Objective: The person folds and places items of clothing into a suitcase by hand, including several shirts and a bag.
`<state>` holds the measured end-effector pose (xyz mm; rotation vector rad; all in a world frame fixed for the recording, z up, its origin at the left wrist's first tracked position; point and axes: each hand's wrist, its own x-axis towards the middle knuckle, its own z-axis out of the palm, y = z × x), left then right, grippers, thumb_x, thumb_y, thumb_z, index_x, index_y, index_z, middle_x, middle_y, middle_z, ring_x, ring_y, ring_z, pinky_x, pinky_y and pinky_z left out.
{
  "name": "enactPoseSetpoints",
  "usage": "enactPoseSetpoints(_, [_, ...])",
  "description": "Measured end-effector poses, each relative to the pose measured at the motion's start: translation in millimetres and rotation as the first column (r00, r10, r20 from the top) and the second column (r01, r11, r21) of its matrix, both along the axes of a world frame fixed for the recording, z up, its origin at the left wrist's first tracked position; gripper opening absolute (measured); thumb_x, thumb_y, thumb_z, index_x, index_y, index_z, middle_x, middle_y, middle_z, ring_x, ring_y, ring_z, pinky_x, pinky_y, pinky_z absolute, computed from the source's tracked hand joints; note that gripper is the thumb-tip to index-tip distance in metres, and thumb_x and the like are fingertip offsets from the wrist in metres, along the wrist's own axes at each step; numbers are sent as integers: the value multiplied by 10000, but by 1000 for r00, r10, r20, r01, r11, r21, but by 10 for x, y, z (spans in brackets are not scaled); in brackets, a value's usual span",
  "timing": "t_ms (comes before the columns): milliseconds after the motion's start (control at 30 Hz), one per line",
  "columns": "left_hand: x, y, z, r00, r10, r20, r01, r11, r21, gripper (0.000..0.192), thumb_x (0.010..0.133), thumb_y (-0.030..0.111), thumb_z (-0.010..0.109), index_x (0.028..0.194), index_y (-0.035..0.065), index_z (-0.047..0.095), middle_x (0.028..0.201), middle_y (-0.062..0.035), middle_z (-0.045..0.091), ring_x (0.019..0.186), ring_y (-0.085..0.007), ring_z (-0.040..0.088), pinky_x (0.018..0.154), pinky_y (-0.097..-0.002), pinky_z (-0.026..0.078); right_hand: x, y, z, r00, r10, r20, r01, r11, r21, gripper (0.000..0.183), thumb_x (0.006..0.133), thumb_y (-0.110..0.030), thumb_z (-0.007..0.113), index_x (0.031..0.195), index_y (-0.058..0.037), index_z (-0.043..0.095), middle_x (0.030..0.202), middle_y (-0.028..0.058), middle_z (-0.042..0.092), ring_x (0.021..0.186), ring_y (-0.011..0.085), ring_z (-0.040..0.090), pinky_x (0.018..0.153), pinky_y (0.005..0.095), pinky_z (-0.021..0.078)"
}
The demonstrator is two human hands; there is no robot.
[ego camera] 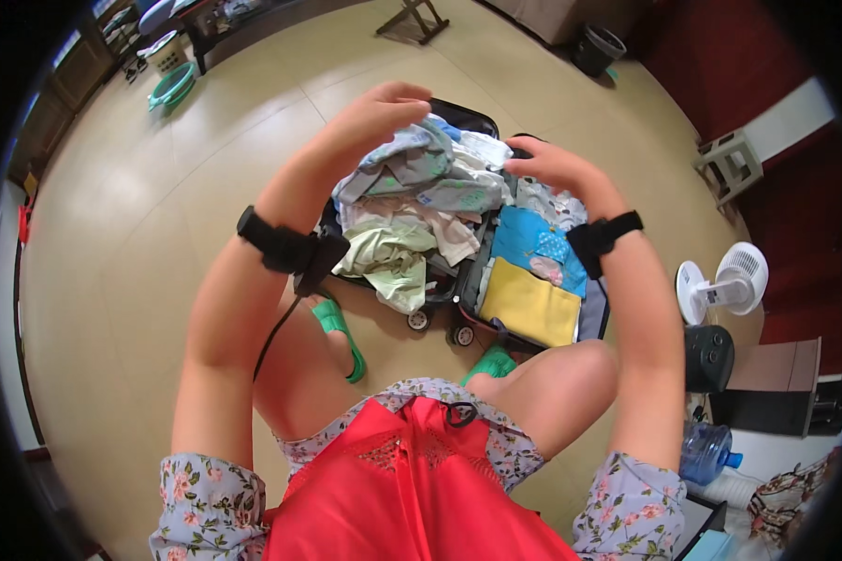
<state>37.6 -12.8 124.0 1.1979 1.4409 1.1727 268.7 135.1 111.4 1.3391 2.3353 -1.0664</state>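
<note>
An open suitcase [463, 280] lies on the floor before me. Its left half holds a loose heap of clothes: a grey patterned garment [421, 168], a pale pink one [456, 235] and a light green one [386, 256]. Flat folded clothes fill the right half, among them a yellow cloth [530, 301], a blue garment [519, 231] and a white printed one [547, 200]. My left hand [393, 109] is over the heap's far left side, fingers apart, seemingly empty. Near a white garment [488, 149], my right hand [554, 165] has thumb and fingers spread; any contact is unclear.
Suitcase wheels [417, 320] sit between my green slippers [337, 329]. To the right are a white fan [723, 284], a plastic stool [730, 165] and a blue water bottle [705, 452]. Farther off stand a black bin [596, 50], a folding stool [414, 21] and green basins [173, 85].
</note>
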Motion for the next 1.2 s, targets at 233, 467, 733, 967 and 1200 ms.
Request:
enactPoseSetpoints(233, [-298, -481, -258, 930, 286, 231, -288, 957, -28, 443, 824, 295, 539, 1194, 70, 447, 1089, -50, 489, 987, -151, 445, 868, -309, 335, -945, -86, -981, 936, 107, -337, -56, 986, 160, 687, 732, -320, 635, 1309, -84, 346, 1241, 175, 456, 1085, 267, 475, 845, 362, 417])
enactPoseSetpoints(467, [-597, -450, -271, 916, 400, -9, -386, 890, 241, 497, 763, 217, 589, 1157, -41, 431, 1140, -191, 460, 1066, -258, 451, 908, -320, 368, -1439, -217, -1449, 968, 141, -208, -27, 881, 472, 740, 671, -255, 655, 1311, -79, 327, 1338, 216, 317, 1209, 353, 352, 990, 394, 316])
enactPoseSetpoints(733, [-674, -349, -335, 834, 547, -71, -513, 816, 265, 481, 732, 212, 581, 1105, -67, 461, 1124, -236, 460, 1090, -318, 444, 913, -362, 372, -1701, -328, -1461, 995, -54, -87, 95, 795, 599, 649, 665, -187, 678, 1247, -220, 392, 1393, 162, 211, 1202, 407, 312, 928, 482, 372])
enactPoseSetpoints(967, [-554, -288, -262, 858, 490, 153, -500, 866, 31, 539, 730, 220, 597, 1156, -66, 429, 1148, -220, 463, 1093, -276, 445, 892, -335, 380, -1694, 113, -1575, 942, 71, -328, 166, 750, 640, 117, 666, -102, 553, 776, -65, 570, 1003, 180, 565, 967, 346, 509, 793, 433, 431])
enactPoseSetpoints(1200, [-582, -242, -248, 846, 492, 206, -438, 861, -257, 628, 806, 402, 531, 1267, 30, 322, 1297, -183, 346, 1187, -322, 340, 917, -519, 307, -1286, -200, -299, 530, -384, -756, 242, 923, -299, 93, 742, -48, 571, 775, -108, 507, 694, -24, 514, 597, 75, 468, 501, 221, 378])
